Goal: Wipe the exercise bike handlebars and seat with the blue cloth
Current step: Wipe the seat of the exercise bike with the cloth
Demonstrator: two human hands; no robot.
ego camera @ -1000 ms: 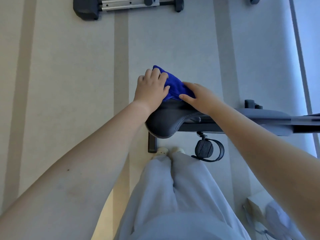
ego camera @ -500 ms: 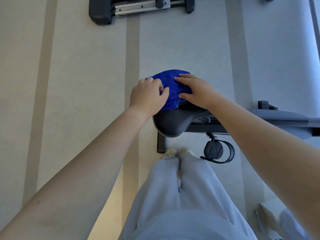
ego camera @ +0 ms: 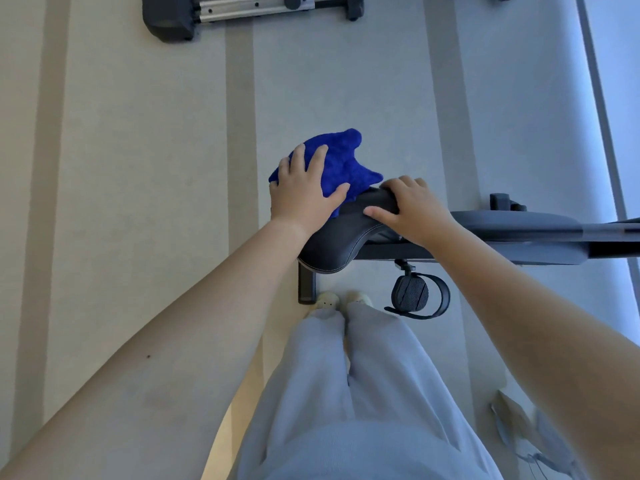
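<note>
The black bike seat (ego camera: 337, 244) sits below me, its frame (ego camera: 519, 233) running off to the right. A bunched blue cloth (ego camera: 341, 161) lies on the seat's far left part. My left hand (ego camera: 304, 188) presses flat on the cloth with fingers spread and straight. My right hand (ego camera: 412, 209) grips the seat's far edge, fingers curled over it, thumb along the top. The handlebars are out of view.
A black pedal with strap (ego camera: 414, 294) hangs below the frame near my feet (ego camera: 341, 301). Another machine's dark base with a metal rail (ego camera: 242, 10) lies on the floor ahead. A pale box (ego camera: 512, 420) stands at the lower right.
My right hand left the cloth and took hold of the seat's edge. My left hand flattened and slid the cloth left and outward across the seat.
</note>
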